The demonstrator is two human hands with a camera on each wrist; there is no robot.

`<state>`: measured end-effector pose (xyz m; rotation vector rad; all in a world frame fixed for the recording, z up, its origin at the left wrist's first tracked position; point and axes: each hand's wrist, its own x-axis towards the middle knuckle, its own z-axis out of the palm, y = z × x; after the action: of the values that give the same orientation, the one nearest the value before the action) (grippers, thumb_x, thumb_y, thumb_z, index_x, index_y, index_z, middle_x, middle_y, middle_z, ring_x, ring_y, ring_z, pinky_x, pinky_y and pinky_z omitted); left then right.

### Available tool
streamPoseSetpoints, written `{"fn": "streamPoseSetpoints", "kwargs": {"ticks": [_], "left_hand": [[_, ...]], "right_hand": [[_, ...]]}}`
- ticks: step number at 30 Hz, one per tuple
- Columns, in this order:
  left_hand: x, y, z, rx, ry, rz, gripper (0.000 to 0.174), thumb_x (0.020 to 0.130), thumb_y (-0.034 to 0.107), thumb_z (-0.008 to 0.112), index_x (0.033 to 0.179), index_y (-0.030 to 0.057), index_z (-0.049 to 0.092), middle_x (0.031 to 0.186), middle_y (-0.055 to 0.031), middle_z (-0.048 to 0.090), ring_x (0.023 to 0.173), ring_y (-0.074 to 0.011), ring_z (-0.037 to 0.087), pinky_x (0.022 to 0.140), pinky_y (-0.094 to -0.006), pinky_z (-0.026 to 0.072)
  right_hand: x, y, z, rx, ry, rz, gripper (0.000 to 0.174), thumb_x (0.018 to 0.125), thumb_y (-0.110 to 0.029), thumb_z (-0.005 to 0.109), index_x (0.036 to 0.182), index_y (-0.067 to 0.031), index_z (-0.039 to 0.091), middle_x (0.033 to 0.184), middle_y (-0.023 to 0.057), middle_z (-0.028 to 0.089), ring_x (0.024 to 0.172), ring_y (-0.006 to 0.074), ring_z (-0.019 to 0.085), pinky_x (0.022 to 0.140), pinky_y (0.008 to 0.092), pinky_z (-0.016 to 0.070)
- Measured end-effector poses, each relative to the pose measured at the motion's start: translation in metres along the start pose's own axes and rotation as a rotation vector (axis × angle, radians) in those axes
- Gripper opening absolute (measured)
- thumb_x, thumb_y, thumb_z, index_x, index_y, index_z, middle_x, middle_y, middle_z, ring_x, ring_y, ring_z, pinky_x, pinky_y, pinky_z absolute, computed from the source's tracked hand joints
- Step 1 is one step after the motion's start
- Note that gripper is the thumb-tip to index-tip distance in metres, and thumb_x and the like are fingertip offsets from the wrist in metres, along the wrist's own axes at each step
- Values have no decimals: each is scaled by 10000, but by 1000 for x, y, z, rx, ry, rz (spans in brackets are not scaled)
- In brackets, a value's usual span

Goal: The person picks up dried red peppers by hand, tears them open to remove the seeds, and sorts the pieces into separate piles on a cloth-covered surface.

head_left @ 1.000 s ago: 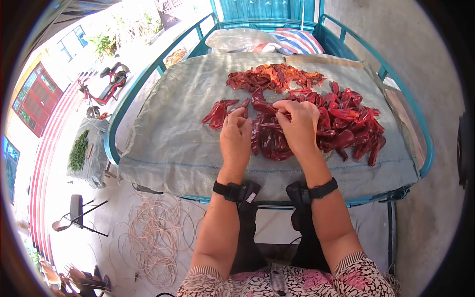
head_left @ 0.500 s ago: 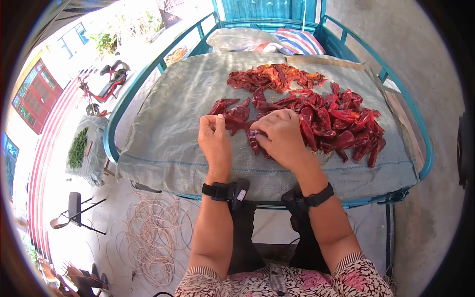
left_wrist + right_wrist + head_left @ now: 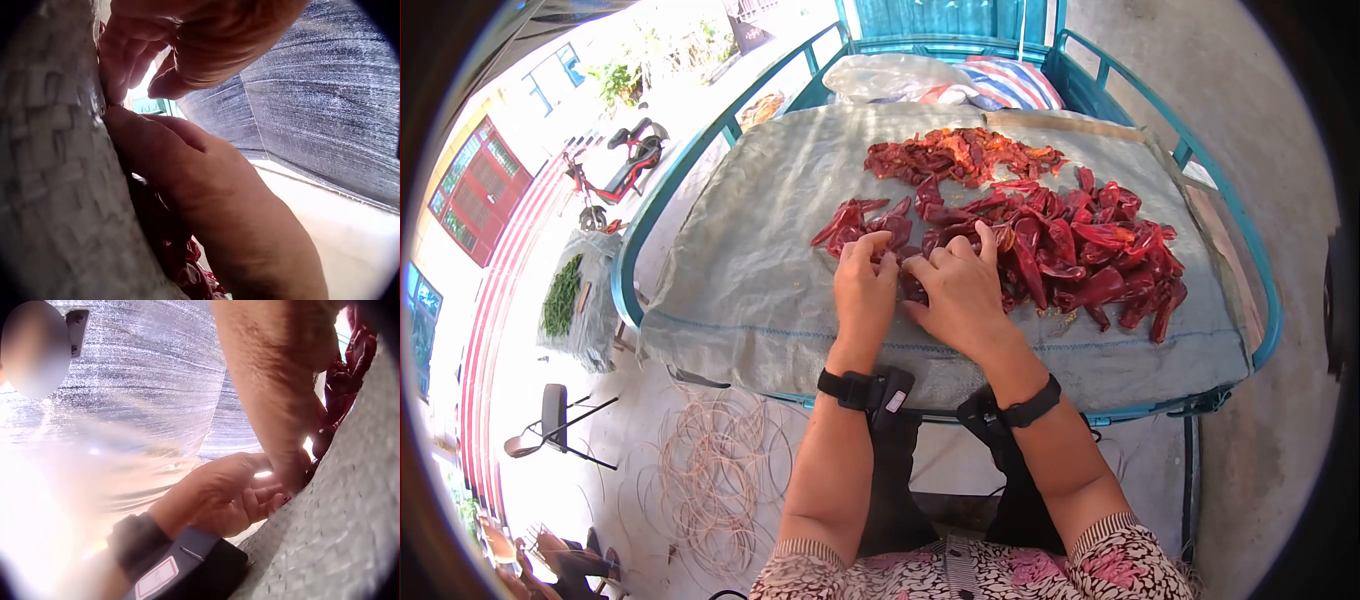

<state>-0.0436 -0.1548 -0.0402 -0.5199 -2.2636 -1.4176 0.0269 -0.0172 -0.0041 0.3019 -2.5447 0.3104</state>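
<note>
Dark red dried peppers [image 3: 1070,250] lie in a heap on a woven grey sheet [image 3: 740,240]. My right hand [image 3: 962,300] is bent over the heap's near left edge, thumb and fingertips around a dried pepper [image 3: 914,289] that they mostly cover. Close on its left, my left hand [image 3: 865,292] has loosely bent fingers near the same spot. In the left wrist view, light shows between the left hand's [image 3: 194,50] thumb and fingers, and the right hand [image 3: 200,169] meets its fingertips. In the right wrist view both hands come together low over the sheet.
Torn, orange-red pepper pieces [image 3: 960,155] are spread behind the heap, and a few whole peppers [image 3: 840,225] lie to the left. Blue rails [image 3: 670,200] flank the cart bed. Sacks [image 3: 900,78] lie at its back. A folding chair [image 3: 554,415] and coiled strands [image 3: 710,470] are on the ground.
Both hands first worked over the peppers. The left hand then drew away to the left with fingertips together, and now is back beside the right hand, its fingers looser. The right hand moved left and lower.
</note>
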Motion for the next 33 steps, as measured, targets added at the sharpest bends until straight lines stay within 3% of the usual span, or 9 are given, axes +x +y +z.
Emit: {"fn": "streamPoseSetpoints", "kwargs": {"ticks": [5, 8, 10, 14, 17, 21, 23, 29, 33], "left_hand": [[0, -3, 5, 15, -4, -10, 260, 964, 147, 646, 1185, 15, 673, 1008, -115, 651, 809, -164, 645, 692, -291, 545], [0, 3, 13, -103, 108, -24, 280, 961, 184, 662, 1179, 9, 659, 1041, -165, 654, 887, -267, 663, 768, -374, 530], [-1, 10, 19, -85, 176, -27, 290, 970, 178, 650, 1194, -6, 647, 1020, -173, 658, 894, -271, 662, 772, -370, 528], [2, 53, -5, -465, -89, -482, 284, 985, 146, 618, 1215, -20, 630, 971, -175, 665, 894, -299, 660, 794, -384, 528], [2, 36, 3, -459, 46, -316, 259, 1018, 160, 572, 1200, -8, 649, 968, -81, 672, 629, -79, 591, 575, -255, 489], [6, 17, 17, -105, 174, -130, 217, 942, 70, 584, 1134, 34, 679, 990, -101, 679, 779, -215, 658, 676, -349, 526], [2, 31, 9, 104, 130, -172, 241, 890, 31, 594, 1105, 71, 694, 1024, -126, 673, 937, -326, 679, 753, -446, 543], [6, 46, 4, 145, 384, -91, 280, 849, 18, 586, 1097, 76, 702, 1074, -150, 658, 960, -339, 659, 828, -433, 529], [4, 41, 0, 50, 164, -175, 242, 865, 19, 589, 1077, 70, 693, 1031, -150, 672, 920, -333, 673, 790, -429, 538]], "right_hand": [[1, 1, 10, -47, 184, 104, 181, 758, -179, 743, 932, -137, 718, 822, 42, 691, 928, 249, 606, 1133, 568, 285], [2, 2, 8, 53, 303, 163, 152, 791, -137, 706, 941, -149, 721, 771, 20, 681, 861, 231, 609, 1095, 543, 322], [2, 2, 4, 173, 336, 178, 144, 811, -120, 689, 947, -153, 721, 755, 17, 676, 824, 222, 609, 1062, 516, 347], [2, 3, -6, 468, 302, 215, 122, 843, -118, 674, 958, -134, 714, 756, 31, 676, 782, 238, 614, 960, 463, 410], [4, 17, -11, 512, 311, 207, 125, 860, -129, 666, 977, -114, 707, 763, 43, 681, 779, 270, 624, 871, 449, 445], [19, 38, -27, 226, 332, 148, 153, 872, -141, 657, 1012, -97, 698, 799, 59, 694, 818, 305, 635, 811, 438, 467], [28, 46, -29, 134, 181, 163, 181, 869, -171, 661, 1036, -110, 696, 917, 60, 708, 941, 300, 625, 885, 464, 436], [67, 78, 1, -55, -51, 141, 270, 856, -234, 676, 1110, -142, 675, 1041, 73, 713, 1082, 326, 596, 980, 480, 376], [77, 88, 17, 49, -309, 236, 349, 847, -228, 673, 1186, -151, 647, 1015, 74, 727, 1028, 315, 625, 974, 497, 376]]}}
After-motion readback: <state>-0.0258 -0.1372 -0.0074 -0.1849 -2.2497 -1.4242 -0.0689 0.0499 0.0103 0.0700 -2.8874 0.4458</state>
